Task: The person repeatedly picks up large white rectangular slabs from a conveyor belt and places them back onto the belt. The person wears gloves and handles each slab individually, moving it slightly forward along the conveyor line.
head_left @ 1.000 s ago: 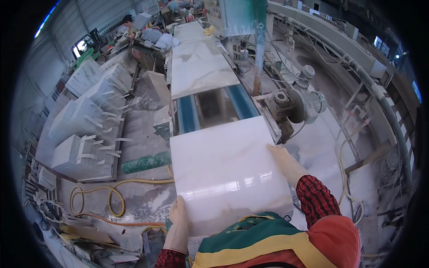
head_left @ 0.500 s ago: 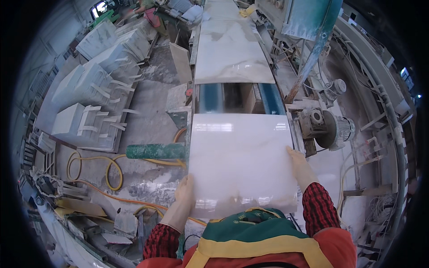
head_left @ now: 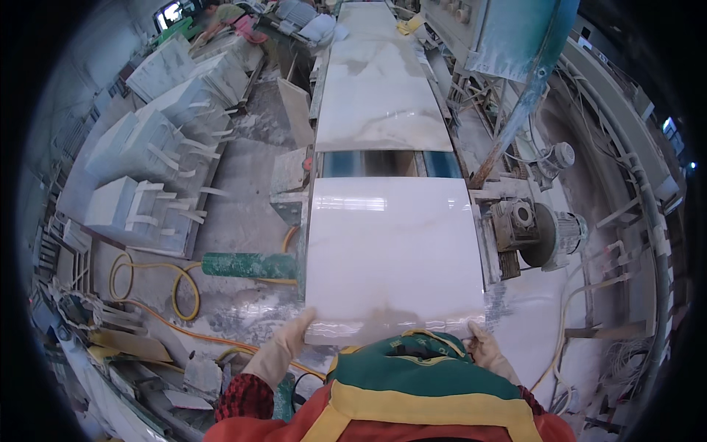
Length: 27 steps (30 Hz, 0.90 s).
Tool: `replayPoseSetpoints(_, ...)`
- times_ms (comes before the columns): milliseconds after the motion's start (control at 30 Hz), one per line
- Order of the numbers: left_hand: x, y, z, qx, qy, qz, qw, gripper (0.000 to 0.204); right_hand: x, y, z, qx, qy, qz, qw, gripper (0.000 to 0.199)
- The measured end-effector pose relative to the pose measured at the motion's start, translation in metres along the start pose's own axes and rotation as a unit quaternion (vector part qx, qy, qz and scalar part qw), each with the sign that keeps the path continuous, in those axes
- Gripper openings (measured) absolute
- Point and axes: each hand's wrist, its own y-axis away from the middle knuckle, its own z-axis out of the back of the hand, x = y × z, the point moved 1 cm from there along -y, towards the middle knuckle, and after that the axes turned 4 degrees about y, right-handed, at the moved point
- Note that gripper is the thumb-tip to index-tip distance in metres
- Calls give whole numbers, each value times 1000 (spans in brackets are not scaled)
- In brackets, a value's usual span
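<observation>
Near slab (head_left: 390, 243) has closed on the far slab (head_left: 379, 92); right hand (head_left: 489, 349) drawn back.
Left hand (head_left: 283, 348) touches the near left corner; near slab lies centrally over the blue-belted conveyor (head_left: 443, 164), probably heavy, stiff, slick, brittle, best taken by both side edges; right hand touches the near right corner; whether either clamps, I cannot tell.

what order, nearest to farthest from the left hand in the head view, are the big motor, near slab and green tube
1. Near slab: at the left hand's fingertips.
2. Green tube: ahead, slightly left.
3. Big motor: across, right side.
</observation>
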Motion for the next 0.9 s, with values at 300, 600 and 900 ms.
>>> replayPoseSetpoints(300,-11,-21,-28,-109,55,-94,988,37,42,-36,-57,-51,-76,43,995,17)
replayPoseSetpoints(600,45,-6,-79,-75,235,17,969,64,13,-27,-88,25,-126,-78,989,55)
replayPoseSetpoints(900,50,-45,-86,-63,131,-73,987,81,12,-50,-122,-35,111,-11,993,80)
